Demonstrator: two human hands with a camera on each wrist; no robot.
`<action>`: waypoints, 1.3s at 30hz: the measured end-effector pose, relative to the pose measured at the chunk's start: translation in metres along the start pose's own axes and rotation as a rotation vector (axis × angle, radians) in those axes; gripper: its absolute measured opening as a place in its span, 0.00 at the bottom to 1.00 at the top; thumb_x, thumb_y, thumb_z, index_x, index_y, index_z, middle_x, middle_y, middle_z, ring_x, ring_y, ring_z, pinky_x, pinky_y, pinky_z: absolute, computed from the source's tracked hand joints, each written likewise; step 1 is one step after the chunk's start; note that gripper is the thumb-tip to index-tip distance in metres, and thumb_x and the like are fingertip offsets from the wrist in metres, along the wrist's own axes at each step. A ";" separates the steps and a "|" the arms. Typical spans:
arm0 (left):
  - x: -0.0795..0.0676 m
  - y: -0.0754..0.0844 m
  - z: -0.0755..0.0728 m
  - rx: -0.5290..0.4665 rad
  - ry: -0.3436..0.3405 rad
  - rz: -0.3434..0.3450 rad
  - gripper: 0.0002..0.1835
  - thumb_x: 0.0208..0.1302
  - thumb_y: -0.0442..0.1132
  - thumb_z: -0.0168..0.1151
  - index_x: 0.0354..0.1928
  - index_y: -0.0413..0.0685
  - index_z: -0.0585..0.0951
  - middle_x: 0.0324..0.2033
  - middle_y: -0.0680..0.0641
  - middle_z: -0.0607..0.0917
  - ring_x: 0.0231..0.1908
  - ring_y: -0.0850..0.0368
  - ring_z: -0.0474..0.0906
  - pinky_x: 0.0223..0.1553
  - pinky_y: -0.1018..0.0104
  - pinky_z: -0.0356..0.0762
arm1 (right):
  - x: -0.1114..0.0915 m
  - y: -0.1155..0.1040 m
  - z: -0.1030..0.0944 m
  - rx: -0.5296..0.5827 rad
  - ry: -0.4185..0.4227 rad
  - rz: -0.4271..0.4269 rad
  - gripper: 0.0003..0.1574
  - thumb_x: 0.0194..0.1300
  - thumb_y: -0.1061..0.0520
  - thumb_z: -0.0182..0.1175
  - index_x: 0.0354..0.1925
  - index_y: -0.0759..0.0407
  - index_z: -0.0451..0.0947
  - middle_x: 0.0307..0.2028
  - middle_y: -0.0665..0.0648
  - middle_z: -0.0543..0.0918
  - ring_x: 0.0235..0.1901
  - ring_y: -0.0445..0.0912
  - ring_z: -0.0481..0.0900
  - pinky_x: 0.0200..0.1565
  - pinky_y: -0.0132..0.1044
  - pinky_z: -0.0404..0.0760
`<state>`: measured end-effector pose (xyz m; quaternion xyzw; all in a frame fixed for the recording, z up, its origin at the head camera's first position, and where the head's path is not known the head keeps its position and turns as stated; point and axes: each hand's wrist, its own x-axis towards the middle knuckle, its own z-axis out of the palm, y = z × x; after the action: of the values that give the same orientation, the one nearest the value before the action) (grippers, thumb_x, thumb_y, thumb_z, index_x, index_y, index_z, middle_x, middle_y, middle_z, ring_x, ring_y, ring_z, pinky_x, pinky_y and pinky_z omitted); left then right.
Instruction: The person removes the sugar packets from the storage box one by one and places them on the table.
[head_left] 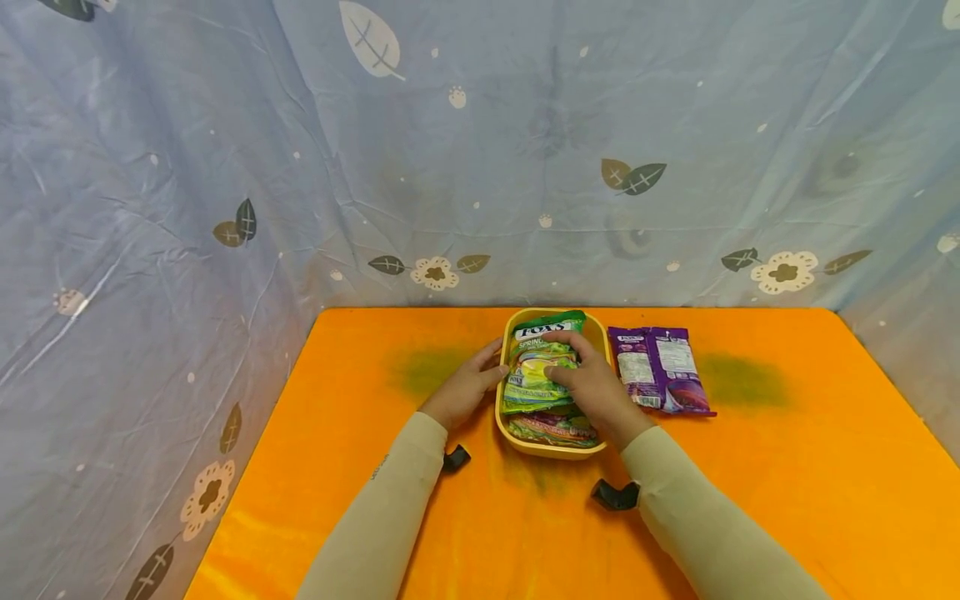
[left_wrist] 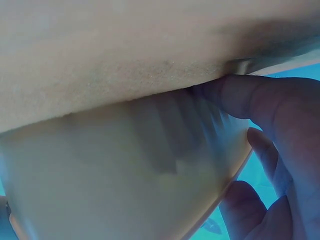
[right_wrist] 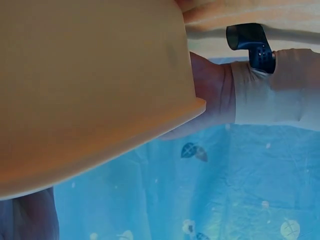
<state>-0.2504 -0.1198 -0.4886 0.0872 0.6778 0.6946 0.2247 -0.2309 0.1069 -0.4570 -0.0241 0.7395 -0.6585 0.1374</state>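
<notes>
A yellow tub stands on the orange table, holding candy bags. On top lies a green Fox's candy bag, its upper corner reaching the rim; under its lower end shows a reddish-brown bag. My left hand grips the tub's left side, thumb at the rim and fingers along the outer wall. My right hand reaches over the right rim and rests on the green bag, thumb and forefinger apart on its face. Its other fingers are mostly hidden.
A purple candy bag lies face down just right of the tub. Black wrist-worn devices sit under both sleeves. A grey-blue patterned curtain rises behind the table's back edge and along its left side.
</notes>
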 end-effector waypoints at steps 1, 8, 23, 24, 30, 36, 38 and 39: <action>0.000 0.000 0.000 0.001 0.003 -0.003 0.30 0.73 0.45 0.51 0.73 0.67 0.57 0.66 0.51 0.66 0.56 0.54 0.74 0.54 0.57 0.73 | 0.000 0.000 0.000 -0.002 0.008 -0.007 0.28 0.68 0.56 0.58 0.62 0.33 0.68 0.56 0.56 0.68 0.44 0.56 0.78 0.41 0.46 0.81; -0.002 0.001 0.000 0.010 0.022 -0.015 0.29 0.72 0.47 0.53 0.72 0.70 0.59 0.66 0.53 0.67 0.55 0.55 0.74 0.54 0.57 0.73 | -0.002 -0.001 0.003 0.020 0.048 -0.048 0.26 0.68 0.58 0.59 0.60 0.36 0.71 0.55 0.57 0.69 0.44 0.56 0.78 0.42 0.45 0.81; -0.002 0.001 0.003 0.025 0.030 -0.029 0.31 0.70 0.49 0.54 0.72 0.70 0.58 0.66 0.53 0.67 0.56 0.57 0.73 0.55 0.59 0.72 | -0.009 0.001 0.004 0.086 0.068 -0.087 0.26 0.67 0.59 0.60 0.59 0.39 0.73 0.53 0.60 0.72 0.44 0.57 0.79 0.42 0.45 0.82; -0.002 0.001 0.003 0.019 0.029 -0.031 0.31 0.70 0.49 0.54 0.72 0.70 0.58 0.66 0.53 0.66 0.56 0.56 0.73 0.55 0.58 0.72 | -0.009 0.002 0.004 0.089 0.069 -0.091 0.26 0.67 0.59 0.60 0.59 0.38 0.73 0.52 0.60 0.72 0.43 0.57 0.79 0.42 0.46 0.82; -0.001 0.000 0.003 0.005 0.024 -0.023 0.30 0.71 0.48 0.53 0.72 0.71 0.59 0.66 0.51 0.66 0.56 0.54 0.73 0.54 0.57 0.73 | -0.011 0.001 0.003 0.127 0.073 -0.110 0.27 0.67 0.59 0.59 0.61 0.40 0.71 0.52 0.62 0.73 0.44 0.57 0.80 0.42 0.46 0.82; -0.002 0.002 0.003 0.026 0.032 -0.029 0.30 0.71 0.48 0.54 0.72 0.71 0.58 0.66 0.52 0.67 0.56 0.56 0.73 0.55 0.57 0.72 | -0.013 -0.003 0.003 0.128 0.066 -0.119 0.27 0.67 0.60 0.60 0.62 0.41 0.70 0.53 0.63 0.72 0.45 0.59 0.79 0.43 0.46 0.81; -0.002 0.003 0.002 0.019 0.029 -0.030 0.31 0.71 0.49 0.54 0.73 0.70 0.58 0.66 0.52 0.66 0.57 0.56 0.72 0.56 0.57 0.71 | -0.014 -0.004 0.002 0.114 0.060 -0.123 0.28 0.67 0.59 0.60 0.62 0.42 0.70 0.53 0.64 0.72 0.46 0.59 0.79 0.44 0.46 0.81; -0.002 0.003 0.002 0.014 0.027 -0.029 0.31 0.71 0.49 0.54 0.73 0.69 0.58 0.66 0.52 0.66 0.57 0.55 0.72 0.56 0.57 0.71 | -0.014 -0.005 0.002 0.105 0.058 -0.123 0.28 0.67 0.59 0.60 0.62 0.42 0.70 0.53 0.64 0.72 0.46 0.59 0.79 0.44 0.46 0.81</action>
<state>-0.2483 -0.1189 -0.4856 0.0693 0.6867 0.6877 0.2252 -0.2177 0.1072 -0.4501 -0.0432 0.7047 -0.7041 0.0762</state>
